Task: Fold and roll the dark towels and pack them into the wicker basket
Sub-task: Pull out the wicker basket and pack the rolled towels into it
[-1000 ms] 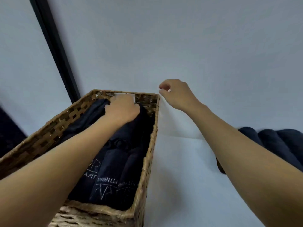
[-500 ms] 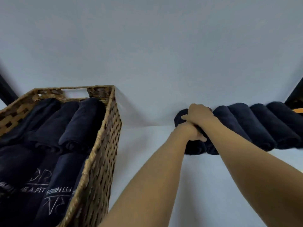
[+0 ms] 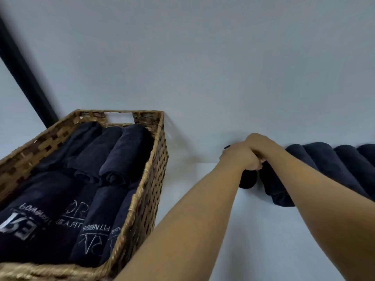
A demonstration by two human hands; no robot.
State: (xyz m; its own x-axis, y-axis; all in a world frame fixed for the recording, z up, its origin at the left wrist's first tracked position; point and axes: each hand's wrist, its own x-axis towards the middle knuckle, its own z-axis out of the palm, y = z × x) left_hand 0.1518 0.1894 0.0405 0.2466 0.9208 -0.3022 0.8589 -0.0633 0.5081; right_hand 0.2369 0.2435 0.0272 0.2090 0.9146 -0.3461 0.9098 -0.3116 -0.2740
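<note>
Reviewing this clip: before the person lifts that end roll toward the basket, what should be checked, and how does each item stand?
1. Grip of the left hand on the end roll: ok, its fingers curl round it.
2. Grip of the right hand: cannot tell, its fingers are hidden behind the left hand.
3. End roll free of the neighbouring roll: ok, a gap shows between their near ends.
4. Path to the wicker basket: ok, nothing stands between.
5. Room in the wicker basket: cannot tell, the packed towels cover its visible floor.
</note>
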